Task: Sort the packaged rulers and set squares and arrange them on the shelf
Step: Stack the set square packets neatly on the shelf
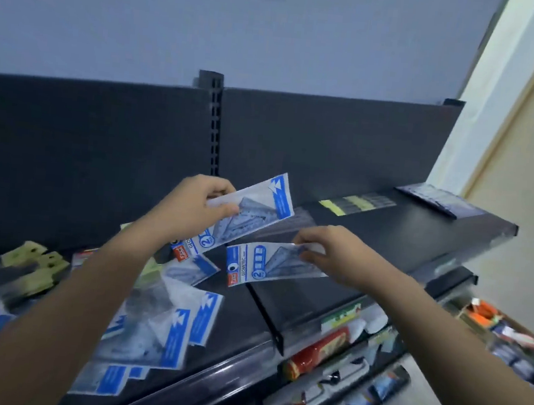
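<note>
So the left hand [201, 204] has its thumb and fingers pinched on one end of a set square pack [259, 205], clear plastic with a blue header card. That pack is tilted, blue header end up and to the right. The right hand [332, 255] is pinching the clear right end of a second pack [263, 265], which sits a bit lower and flatter, red label end pointing left. Both packs are held up in the air over the middle of the dark shelf [316, 290], roughly above the divider [265, 315] that runs front to back. They're very close to each other; can't tell if they actually touch.

Below the left forearm, toward the left front edge of the shelf, there's a loose pile of packs [164, 332] overlapping each other. Further left, near the back, are some yellow-green items [40, 263], too blurry to make out.

Over on the right half, along the back edge, lie yellow-labelled rulers [357, 202], and at the far right end is a stack of dark packs [437, 199]. The lower shelf holds a red tube [317, 352] among other blurry goods.
</note>
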The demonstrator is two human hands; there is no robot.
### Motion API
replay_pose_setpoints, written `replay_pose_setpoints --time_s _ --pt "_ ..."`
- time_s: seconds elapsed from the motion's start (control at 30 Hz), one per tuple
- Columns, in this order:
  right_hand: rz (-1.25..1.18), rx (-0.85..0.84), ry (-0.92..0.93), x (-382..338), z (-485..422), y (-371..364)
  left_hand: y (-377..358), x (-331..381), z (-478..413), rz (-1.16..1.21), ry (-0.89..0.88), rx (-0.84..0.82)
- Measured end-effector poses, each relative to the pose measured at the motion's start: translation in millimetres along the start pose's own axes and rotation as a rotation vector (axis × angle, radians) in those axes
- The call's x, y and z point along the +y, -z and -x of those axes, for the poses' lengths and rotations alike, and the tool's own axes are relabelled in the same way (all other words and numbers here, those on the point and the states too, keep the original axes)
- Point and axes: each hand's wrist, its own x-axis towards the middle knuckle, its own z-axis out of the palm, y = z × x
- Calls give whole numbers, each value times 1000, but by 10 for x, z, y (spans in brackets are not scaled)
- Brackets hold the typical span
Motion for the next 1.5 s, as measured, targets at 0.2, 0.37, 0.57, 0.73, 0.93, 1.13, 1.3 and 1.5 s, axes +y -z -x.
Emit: replay_pose_setpoints --time_s 0.2,0.37,0.57,0.73,0.93,1.13,1.3,1.5 --pt "-40 162 -65 1265 707 449 -1160 836 -529 -9 -46 -151" --pt "-4 228 -134 2306 1273 774 -2110 1505 -1051 -29 -63 -160" --pt "68 281 -220 3289 1620 1144 -3026 2111 -1717 -18 -51 -187" --pt "77 334 -272 4061 1723 1314 -3715 2428 -2416 37 -41 -186" --pt "111 341 -275 5134 1398 1411 -4573 2556 -3453 160 -12 -184" --pt "97 187 -243 6186 889 1533 -5513 2538 -4463 191 57 -280" --pt "8 69 -209 6926 485 1593 -5962 2382 -4966 -96 106 -381" --pt "-252 -112 -155 7404 72 1467 -6030 2359 -5060 -346 148 -333"
